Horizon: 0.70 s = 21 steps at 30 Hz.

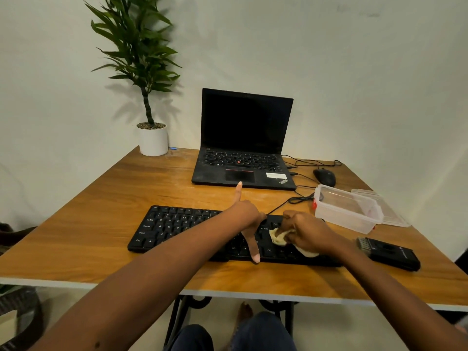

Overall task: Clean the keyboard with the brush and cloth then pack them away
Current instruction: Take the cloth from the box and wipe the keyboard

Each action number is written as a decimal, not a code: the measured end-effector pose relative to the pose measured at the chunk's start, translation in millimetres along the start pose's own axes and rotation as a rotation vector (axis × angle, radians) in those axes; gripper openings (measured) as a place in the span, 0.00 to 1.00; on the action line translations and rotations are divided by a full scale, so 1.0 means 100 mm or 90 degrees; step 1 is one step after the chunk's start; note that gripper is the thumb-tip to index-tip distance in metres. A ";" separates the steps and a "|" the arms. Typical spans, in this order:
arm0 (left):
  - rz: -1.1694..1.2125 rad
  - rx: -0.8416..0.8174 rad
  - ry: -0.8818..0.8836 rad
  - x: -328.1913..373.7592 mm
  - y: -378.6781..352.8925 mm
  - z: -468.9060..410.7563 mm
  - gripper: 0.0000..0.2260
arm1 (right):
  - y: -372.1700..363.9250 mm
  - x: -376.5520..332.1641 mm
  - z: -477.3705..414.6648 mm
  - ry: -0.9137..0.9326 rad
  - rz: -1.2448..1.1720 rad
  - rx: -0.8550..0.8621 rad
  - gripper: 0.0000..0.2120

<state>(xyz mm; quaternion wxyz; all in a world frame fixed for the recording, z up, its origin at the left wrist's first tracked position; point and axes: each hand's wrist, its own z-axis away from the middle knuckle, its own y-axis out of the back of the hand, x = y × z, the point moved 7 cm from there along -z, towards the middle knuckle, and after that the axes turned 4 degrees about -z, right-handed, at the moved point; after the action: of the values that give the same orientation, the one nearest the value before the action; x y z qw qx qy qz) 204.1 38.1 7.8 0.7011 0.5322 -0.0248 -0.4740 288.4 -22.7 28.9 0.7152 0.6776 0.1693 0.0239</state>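
A black keyboard (pixel 172 228) lies across the front middle of the wooden table (pixel 101 198). My left hand (pixel 247 219) rests spread on its middle, thumb over the front edge and a finger pointing away, holding nothing. My right hand (pixel 307 231) is closed on a crumpled cream cloth (pixel 277 236) pressed against the keys on the right part of the keyboard. A black brush (pixel 388 253) with grey bristles lies on the table to the right of the keyboard, untouched.
A clear plastic box (pixel 347 209) stands open behind the brush, its lid (pixel 390 211) beside it. An open black laptop (pixel 244 148), a mouse (pixel 325 176) with cables and a potted plant (pixel 152 138) stand at the back.
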 end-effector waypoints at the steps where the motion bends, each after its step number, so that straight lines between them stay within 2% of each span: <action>1: 0.003 -0.002 -0.002 0.00 0.00 0.00 0.52 | 0.01 -0.02 -0.01 -0.001 0.031 0.020 0.13; 6: -0.012 -0.010 0.006 0.00 0.02 0.02 0.51 | -0.02 -0.02 0.03 0.007 -0.028 -0.055 0.12; 9: -0.015 -0.022 0.011 0.03 0.05 0.02 0.50 | 0.03 0.04 0.02 -0.031 0.028 0.009 0.13; 15: -0.008 -0.027 0.002 0.03 0.02 0.05 0.50 | 0.03 0.28 0.16 -0.200 -0.017 0.021 0.16; 19: 0.011 -0.031 0.001 -0.01 -0.03 0.07 0.51 | -0.06 0.32 0.23 -0.252 -0.025 -0.044 0.18; 21: 0.012 -0.028 -0.001 -0.01 0.00 0.07 0.50 | -0.05 0.34 0.22 -0.286 -0.027 -0.026 0.17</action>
<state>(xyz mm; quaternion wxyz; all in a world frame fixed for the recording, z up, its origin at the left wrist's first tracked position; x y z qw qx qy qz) 199.8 33.7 10.8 0.7171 0.5160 -0.0205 -0.4681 325.7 -35.6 17.5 0.7490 0.6475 0.0193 -0.1391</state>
